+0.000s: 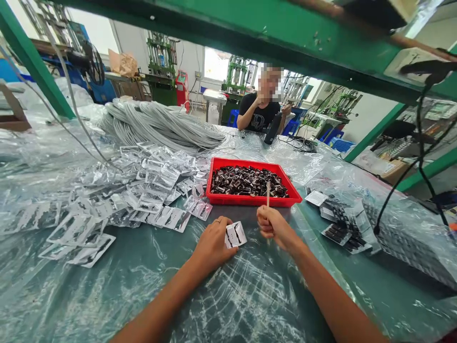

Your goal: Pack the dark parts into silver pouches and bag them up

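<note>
My left hand grips a small flat silvery tray with dark cut-out shapes, close to the plastic-covered table. Closed in a fist, my right hand holds a thin light-coloured stick upright, just in front of a red bin. Many small dark brown pieces with shiny parts fill that bin. To the left lies a wide heap of similar silvery trays. On the right, more trays with dark contents lie in a loose stack.
Behind the heap lies a large coil of grey cable. A green metal beam crosses overhead, and black cords hang at the right. Across the table sits a person in a black shirt, near a dark bottle-like object.
</note>
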Available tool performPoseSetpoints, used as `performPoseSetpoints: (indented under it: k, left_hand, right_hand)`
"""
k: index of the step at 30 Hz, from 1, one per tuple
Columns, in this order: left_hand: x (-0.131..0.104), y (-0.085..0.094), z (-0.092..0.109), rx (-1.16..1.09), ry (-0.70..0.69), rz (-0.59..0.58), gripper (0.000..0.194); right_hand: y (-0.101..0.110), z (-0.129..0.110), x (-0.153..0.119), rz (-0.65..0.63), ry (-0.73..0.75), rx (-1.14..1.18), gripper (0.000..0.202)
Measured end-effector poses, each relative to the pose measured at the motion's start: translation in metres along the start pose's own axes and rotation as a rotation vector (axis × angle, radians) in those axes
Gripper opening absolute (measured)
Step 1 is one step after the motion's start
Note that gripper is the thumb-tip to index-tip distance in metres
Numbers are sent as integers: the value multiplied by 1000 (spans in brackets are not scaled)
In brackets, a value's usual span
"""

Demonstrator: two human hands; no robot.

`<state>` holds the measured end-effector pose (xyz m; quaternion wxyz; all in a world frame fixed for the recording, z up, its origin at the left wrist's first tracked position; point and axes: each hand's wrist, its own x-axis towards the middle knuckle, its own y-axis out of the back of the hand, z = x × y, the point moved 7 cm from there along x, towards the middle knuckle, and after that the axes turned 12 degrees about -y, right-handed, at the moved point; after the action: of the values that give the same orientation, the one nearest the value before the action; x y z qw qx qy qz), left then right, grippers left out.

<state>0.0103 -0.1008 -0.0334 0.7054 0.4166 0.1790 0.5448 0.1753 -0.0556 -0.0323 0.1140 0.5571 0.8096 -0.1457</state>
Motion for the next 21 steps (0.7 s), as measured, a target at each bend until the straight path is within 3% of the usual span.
performPoseSetpoints:
  k: [2,4,7,10,14,17,21]
  left_hand:
    - [-2,3,-4,-136,49,13,46]
    - [-5,4,-8,-252,98,18,43]
    - [-3,4,-10,-396,126,54,40]
    - [12,13,-6,-485,127,193,49]
    - [51,38,3,-582,123,469,49]
    - [86,56,7,-646,87,651,46]
    - [123,70,5,-635,21,786,39]
  right_hand:
    - [24,6,-12,139,38,-375,21]
    - [37,6,-28,315,198,-722,10]
    - [25,-8,-54,521,502,-999,24]
    - [-15,-35,-61,481,733,-1062,27]
    - [-56,-77,-37,444,900,-1109,30]
    - [-58,-104,-6,515,917,-1014,34]
    - [-41,-125,27,651,864,-784,29]
